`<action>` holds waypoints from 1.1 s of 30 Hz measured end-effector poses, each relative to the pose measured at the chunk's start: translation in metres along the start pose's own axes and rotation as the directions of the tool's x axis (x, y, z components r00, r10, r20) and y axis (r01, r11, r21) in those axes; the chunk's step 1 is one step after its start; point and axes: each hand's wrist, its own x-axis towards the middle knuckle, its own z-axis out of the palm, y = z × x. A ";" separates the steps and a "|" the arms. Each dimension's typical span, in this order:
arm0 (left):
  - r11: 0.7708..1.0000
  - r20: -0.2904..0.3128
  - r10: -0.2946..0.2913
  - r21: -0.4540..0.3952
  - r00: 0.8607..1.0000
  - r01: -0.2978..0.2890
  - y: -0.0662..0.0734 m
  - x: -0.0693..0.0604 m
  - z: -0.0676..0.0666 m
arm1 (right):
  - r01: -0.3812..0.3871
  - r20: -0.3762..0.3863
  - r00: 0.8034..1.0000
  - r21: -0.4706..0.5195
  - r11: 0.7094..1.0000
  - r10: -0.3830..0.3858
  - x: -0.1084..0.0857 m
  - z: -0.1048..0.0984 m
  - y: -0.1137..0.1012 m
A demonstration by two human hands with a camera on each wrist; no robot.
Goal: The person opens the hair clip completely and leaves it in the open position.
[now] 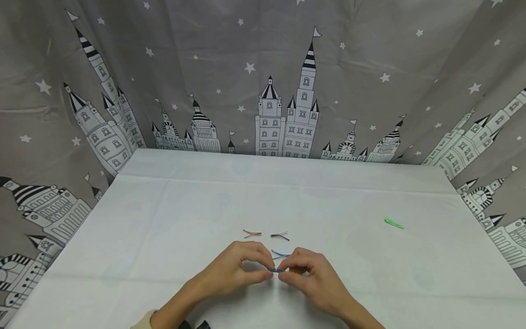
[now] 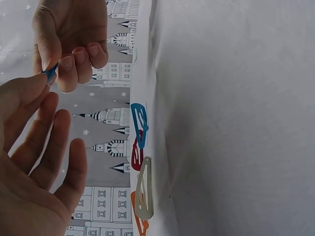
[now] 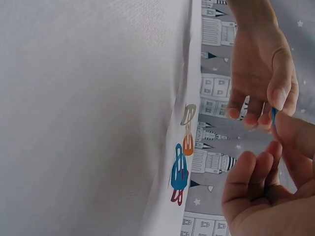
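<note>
Between both hands, close to the table, is a small blue hair clip [image 1: 276,270]. My left hand [image 1: 236,270] pinches one end with thumb and index finger, while my right hand [image 1: 315,275] pinches the other end. Fingers hide most of this clip; a bit of its blue shows in the left wrist view [image 2: 50,73]. Just beyond the fingertips lies another blue snap hair clip [image 2: 139,120], partly over a dark red clip [image 2: 136,158]. Beside them a beige clip [image 2: 144,194] overlaps an orange clip [image 2: 139,216].
A bright green clip [image 1: 393,223] lies alone on the right part of the white-covered table [image 1: 197,205]. Behind the table hangs a grey curtain [image 1: 222,41] printed with castles and stars. A small dark object [image 1: 203,325] shows at the bottom edge near the left forearm.
</note>
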 end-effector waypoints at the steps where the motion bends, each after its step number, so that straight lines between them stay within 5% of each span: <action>1: 1.000 0.003 0.012 -0.001 1.000 -0.012 0.000 0.000 0.000 | 0.007 0.009 1.000 0.007 1.000 -0.007 0.000 -0.001 0.000; 10: 0.992 0.013 0.088 -0.090 0.996 -0.087 0.000 0.002 -0.001 | 0.065 0.087 0.994 0.086 0.994 -0.072 0.001 -0.009 0.000; 21: 0.980 0.079 0.044 -0.196 0.996 -0.028 0.005 0.003 -0.002 | 0.080 0.150 0.983 0.156 0.984 -0.104 0.001 -0.013 0.003; 33: 0.978 0.080 0.011 -0.208 0.997 0.006 0.005 0.002 -0.004 | 0.064 0.113 0.990 0.161 0.985 -0.083 0.001 -0.010 0.003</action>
